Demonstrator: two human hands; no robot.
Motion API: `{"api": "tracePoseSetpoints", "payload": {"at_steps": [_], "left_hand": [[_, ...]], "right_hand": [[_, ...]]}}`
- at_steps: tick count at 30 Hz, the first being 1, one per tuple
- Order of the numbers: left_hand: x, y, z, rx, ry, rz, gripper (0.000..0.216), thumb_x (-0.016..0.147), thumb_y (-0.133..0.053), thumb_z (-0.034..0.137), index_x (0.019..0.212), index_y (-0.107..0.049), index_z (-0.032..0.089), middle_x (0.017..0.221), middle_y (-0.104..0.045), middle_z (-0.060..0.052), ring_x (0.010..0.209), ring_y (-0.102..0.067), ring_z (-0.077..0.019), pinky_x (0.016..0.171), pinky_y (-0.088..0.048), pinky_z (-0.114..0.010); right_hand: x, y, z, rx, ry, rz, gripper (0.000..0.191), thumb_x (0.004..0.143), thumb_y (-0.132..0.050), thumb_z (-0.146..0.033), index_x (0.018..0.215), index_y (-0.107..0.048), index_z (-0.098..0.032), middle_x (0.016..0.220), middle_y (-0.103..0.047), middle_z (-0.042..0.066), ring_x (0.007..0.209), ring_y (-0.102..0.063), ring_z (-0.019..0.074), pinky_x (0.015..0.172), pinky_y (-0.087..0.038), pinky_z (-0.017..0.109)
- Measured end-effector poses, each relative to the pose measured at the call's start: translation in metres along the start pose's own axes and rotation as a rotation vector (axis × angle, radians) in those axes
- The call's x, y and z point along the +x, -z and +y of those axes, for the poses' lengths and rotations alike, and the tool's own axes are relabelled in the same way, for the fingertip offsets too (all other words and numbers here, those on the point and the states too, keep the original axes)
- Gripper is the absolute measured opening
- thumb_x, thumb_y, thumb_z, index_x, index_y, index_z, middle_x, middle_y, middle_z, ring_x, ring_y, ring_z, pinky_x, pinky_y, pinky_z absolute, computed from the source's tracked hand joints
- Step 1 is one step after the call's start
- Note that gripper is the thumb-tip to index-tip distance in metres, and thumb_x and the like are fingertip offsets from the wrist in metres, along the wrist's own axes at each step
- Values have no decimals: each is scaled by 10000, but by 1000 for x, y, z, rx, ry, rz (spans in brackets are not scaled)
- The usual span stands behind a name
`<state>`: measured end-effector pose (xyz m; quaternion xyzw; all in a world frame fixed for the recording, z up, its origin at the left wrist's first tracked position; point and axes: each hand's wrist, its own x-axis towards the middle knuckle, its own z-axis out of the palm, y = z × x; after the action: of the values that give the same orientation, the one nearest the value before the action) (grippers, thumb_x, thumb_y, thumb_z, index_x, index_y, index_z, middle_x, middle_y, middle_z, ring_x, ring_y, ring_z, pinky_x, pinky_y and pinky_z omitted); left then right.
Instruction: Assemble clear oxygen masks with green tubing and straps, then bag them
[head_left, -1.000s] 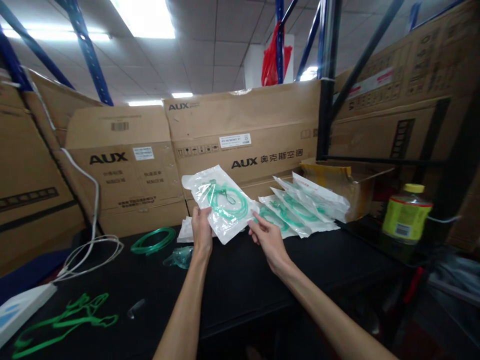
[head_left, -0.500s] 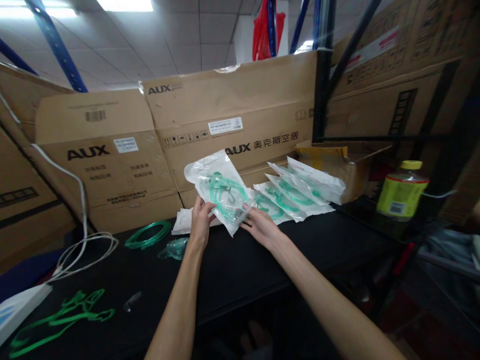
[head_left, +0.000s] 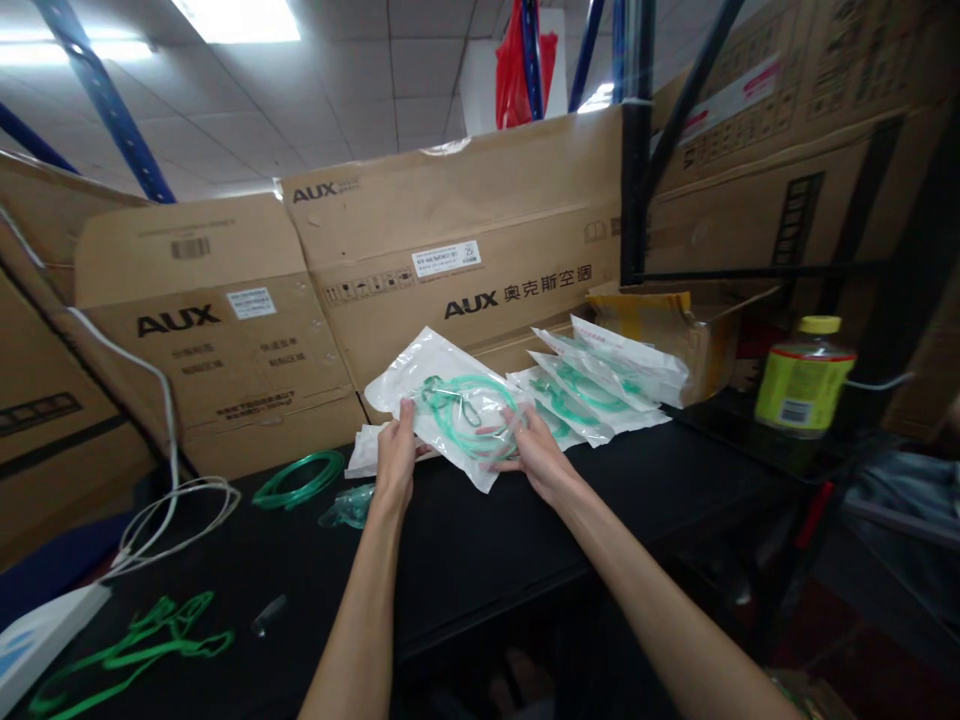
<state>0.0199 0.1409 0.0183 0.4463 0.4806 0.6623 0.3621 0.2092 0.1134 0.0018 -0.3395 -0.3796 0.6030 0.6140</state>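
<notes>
Two hands of yours share one clear-fronted pouch (head_left: 427,365), raised in front of you above the worktop (head_left: 465,565), with its face toward you and its outline slanting down to the right. Inside it you can see coiled green tubing (head_left: 442,425). Your left hand (head_left: 396,455) pinches the lower left edge, fingers narrow, the thumb on the front. Your right hand (head_left: 541,452) grips the right end, and some of its fingers reach behind the pouch and show through the film.

Just beyond your right hand, a row of similar pouches (head_left: 574,400) leans in overlap. A white packet (head_left: 362,452) lies behind your left hand. To the left of that hand are a loose green coil (head_left: 300,480) and a clear greenish piece (head_left: 351,507); nearer you lie green straps (head_left: 142,645) and a small clear piece (head_left: 268,615). A white cable (head_left: 174,440) loops at the far left. A yellow-capped bottle (head_left: 806,385) stands well to your right, and cardboard boxes (head_left: 465,220) wall the back.
</notes>
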Motion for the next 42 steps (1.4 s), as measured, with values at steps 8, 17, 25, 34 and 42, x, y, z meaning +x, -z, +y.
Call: {"api": "tracePoseSetpoints", "payload": {"at_steps": [8, 17, 25, 34, 42], "left_hand": [[2, 1, 0, -132, -22, 167, 446, 931, -589, 554, 949, -702, 124, 915, -708, -100, 776, -688, -170, 668, -605, -295], [13, 7, -1, -275, -33, 345, 230, 979, -579, 311, 900, -633, 102, 935, -644, -86, 740, -689, -127, 781, -663, -337], [13, 7, -6, -207, 37, 309, 187, 916, -687, 226, 806, -607, 98, 906, -637, -93, 765, -739, -157, 859, -638, -324], [16, 14, -9, -11, -95, 480, 461, 828, -778, 342, 948, -342, 251, 944, -481, 20, 706, -662, -118, 735, -610, -348], [-13, 11, 14, 504, -436, 475, 243, 896, -613, 374, 1015, -438, 255, 1005, -500, -40, 1044, -551, -258, 1025, -408, -459]], "right_hand": [[-21, 33, -22, -75, 0, -11, 291, 899, -691, -336, 1115, -532, -222, 788, -747, 53, 665, -767, 278, 614, -654, 440], [-69, 95, -33, -167, 69, 121, 262, 921, -682, -357, 1085, -529, -223, 795, -769, 67, 711, -786, 280, 759, -661, 444], [-75, 106, -28, -132, 65, 92, 338, 906, -700, -414, 1122, -525, -222, 806, -779, 66, 717, -784, 270, 776, -654, 451], [-76, 103, -29, -112, 49, 83, 353, 882, -718, -419, 1095, -511, -229, 798, -779, 69, 686, -780, 275, 737, -660, 448], [-77, 99, -31, -98, 43, 86, 371, 882, -715, -404, 1132, -515, -216, 791, -766, 72, 675, -774, 276, 727, -664, 442]]}}
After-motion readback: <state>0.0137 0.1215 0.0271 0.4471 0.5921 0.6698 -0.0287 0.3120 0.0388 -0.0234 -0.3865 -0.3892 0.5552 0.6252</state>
